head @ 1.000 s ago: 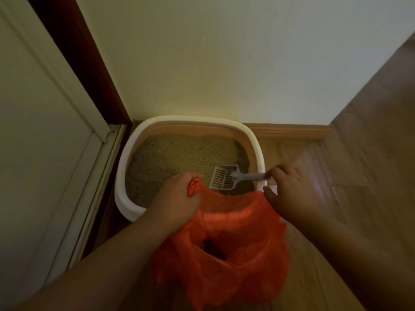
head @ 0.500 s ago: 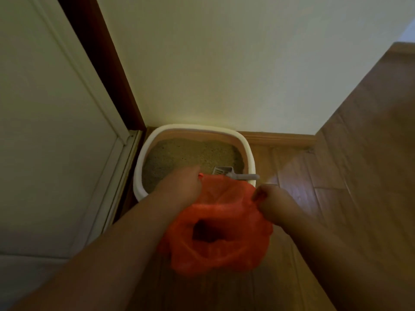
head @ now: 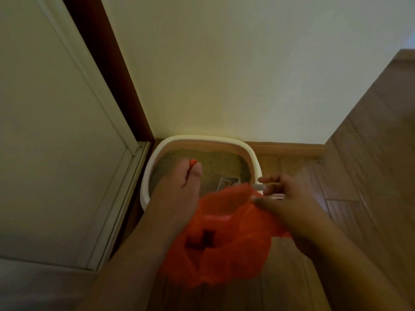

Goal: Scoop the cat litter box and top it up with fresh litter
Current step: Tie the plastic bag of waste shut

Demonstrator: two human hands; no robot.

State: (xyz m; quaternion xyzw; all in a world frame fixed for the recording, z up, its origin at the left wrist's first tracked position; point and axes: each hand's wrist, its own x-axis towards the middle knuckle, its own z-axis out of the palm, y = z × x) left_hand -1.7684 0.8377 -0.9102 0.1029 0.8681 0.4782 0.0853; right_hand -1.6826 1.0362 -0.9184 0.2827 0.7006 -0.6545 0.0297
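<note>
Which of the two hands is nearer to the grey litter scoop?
Right. The right hand is at the scoop handle; the left hand is farther left, pinching the orange bag.

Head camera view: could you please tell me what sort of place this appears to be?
Probably a corner inside a home. A litter box sits on a wooden floor against a plain wall, beside a white door.

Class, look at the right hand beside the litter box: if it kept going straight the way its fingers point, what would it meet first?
The right hand points leftward at the grey scoop, whose handle lies at its fingertips; that probably comes first, though contact is unclear.
</note>
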